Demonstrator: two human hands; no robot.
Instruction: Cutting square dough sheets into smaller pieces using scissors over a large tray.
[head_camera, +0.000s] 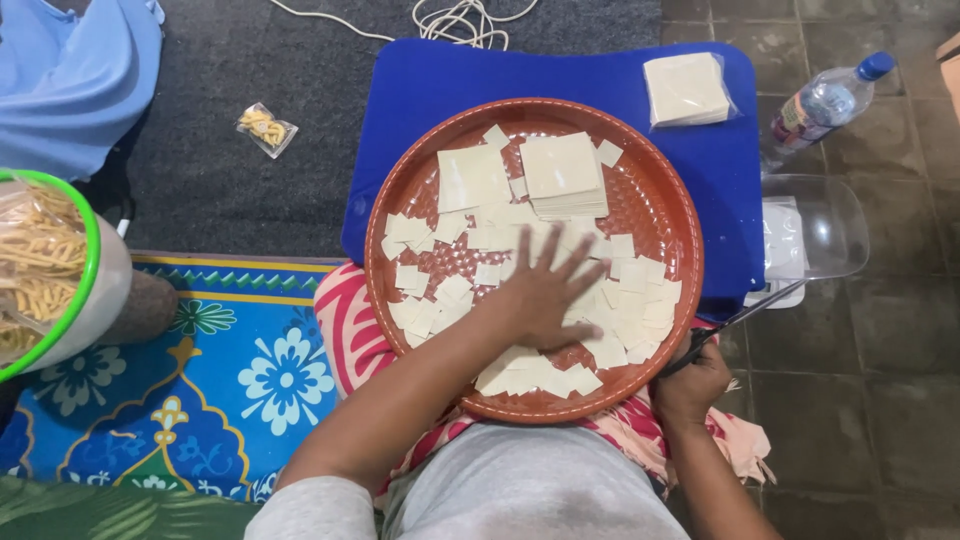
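Resting flat, fingers spread, the left hand (545, 295) presses on the small cut dough squares (625, 310) scattered across the round brown tray (672, 200); it grips nothing. Squares lie directly under and right of the palm, fingers pointing away from the body. Right hand (690, 385), clenched on scissors (735, 322), sits at the tray's near-right rim; blades point up-right, outward. Uncut stack (562, 172) lies beyond the fingertips.
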